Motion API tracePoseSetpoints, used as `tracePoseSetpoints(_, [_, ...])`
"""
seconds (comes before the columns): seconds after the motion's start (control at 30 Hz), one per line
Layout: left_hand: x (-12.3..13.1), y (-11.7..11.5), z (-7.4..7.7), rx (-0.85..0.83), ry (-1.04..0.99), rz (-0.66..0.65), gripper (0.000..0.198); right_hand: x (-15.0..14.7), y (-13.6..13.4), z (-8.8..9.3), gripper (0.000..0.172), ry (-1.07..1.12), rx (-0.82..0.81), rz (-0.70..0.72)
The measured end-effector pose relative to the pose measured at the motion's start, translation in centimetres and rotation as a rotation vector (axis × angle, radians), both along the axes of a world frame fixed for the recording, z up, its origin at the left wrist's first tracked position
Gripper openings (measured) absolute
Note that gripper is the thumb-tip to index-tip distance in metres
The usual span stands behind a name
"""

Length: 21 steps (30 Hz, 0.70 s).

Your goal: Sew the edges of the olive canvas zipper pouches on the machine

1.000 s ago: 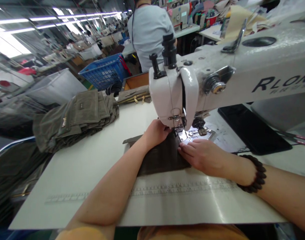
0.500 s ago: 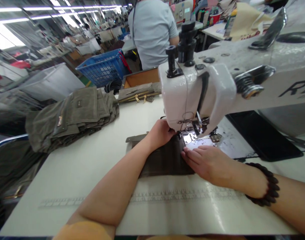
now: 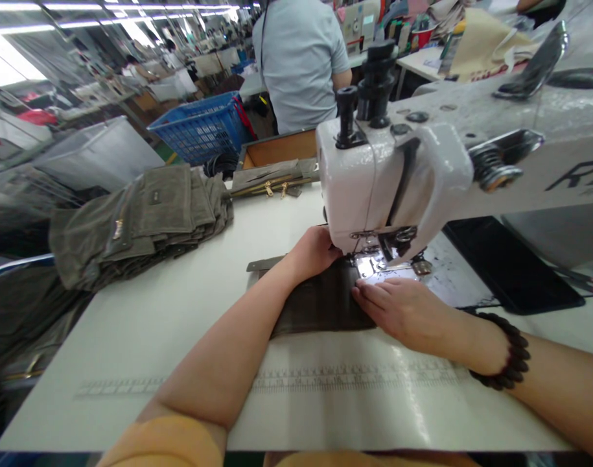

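Observation:
A dark olive-brown fabric piece (image 3: 320, 305) lies flat on the white table, its far edge under the head of a white sewing machine (image 3: 347, 188). Close to the needle area, my left hand (image 3: 316, 250) bends its fingers down on the fabric's far part; its fingertips are partly hidden by the machine head. My right hand (image 3: 398, 308) rests at the fabric's right edge beside the shiny needle plate (image 3: 371, 266), fingers stretched out and lying flat, thumb out of sight. A narrow strip of the fabric (image 3: 264, 264) sticks out left of my left wrist.
A stack of olive fabric pieces with zippers (image 3: 167, 207) sits at the table's left. Farther back are zippered strips (image 3: 277, 185), a blue crate (image 3: 203, 130) and a person in a light shirt (image 3: 301, 65). A black tablet-like slab (image 3: 514, 266) lies right. A ruler scale (image 3: 320, 379) runs along the front.
The fabric's near edge has shifted slightly away from me, toward the machine. Both hands stay on it in nearly the same pose. The view has moved a little.

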<state>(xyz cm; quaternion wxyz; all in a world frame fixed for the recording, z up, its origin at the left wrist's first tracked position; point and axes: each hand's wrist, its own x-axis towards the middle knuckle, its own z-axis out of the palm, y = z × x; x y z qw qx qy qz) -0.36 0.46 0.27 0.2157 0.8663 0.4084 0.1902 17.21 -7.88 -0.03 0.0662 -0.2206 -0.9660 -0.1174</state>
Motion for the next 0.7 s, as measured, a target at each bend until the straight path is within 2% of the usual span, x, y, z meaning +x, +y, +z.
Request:
tracePoseSetpoints(0.37, [-0.08,-0.26,0.29,-0.057,0.004,-0.022,0.021,0.06,-0.45,0.24,0.035,0.073,0.029,0.098])
tracePoseSetpoints(0.7, [0.12,-0.36,0.34,0.011,0.056,-0.015,0.02,0.19,-0.54,0.16,0.034,0.056,0.022,0.052])
